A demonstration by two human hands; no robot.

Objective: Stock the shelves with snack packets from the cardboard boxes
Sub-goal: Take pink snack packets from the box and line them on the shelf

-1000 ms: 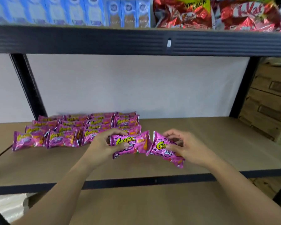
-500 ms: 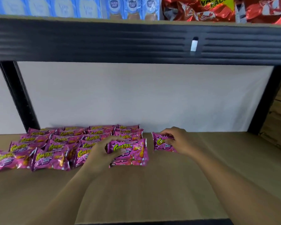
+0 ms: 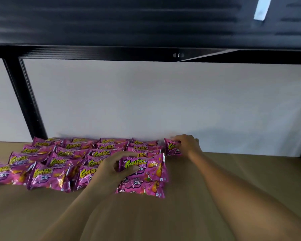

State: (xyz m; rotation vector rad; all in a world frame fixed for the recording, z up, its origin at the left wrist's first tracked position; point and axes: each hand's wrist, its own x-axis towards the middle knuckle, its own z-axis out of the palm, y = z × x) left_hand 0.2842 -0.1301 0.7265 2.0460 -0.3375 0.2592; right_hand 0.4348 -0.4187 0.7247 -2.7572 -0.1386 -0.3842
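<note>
Several pink Corntoz snack packets (image 3: 47, 174) lie in rows on the left half of the brown shelf board (image 3: 233, 180). My left hand (image 3: 115, 169) grips a small stack of pink packets (image 3: 144, 171) at its left end, with thumb and fingers curled round it, just above the board at the right end of the front row. My right hand (image 3: 187, 144) reaches to the back wall and holds a single pink packet (image 3: 172, 148) on the board there, to the right of the back row. No cardboard box is in view.
The black beam of the upper shelf (image 3: 146, 23) hangs close overhead. A black upright post (image 3: 24, 100) stands at the back left. A white wall (image 3: 163, 101) closes the back. Bare board stretches to the right and front of the packets.
Both hands moved deeper into the shelf. My right hand carried its packet to the back wall. My left hand kept its stack by the front row. The camera moved closer and lower.
</note>
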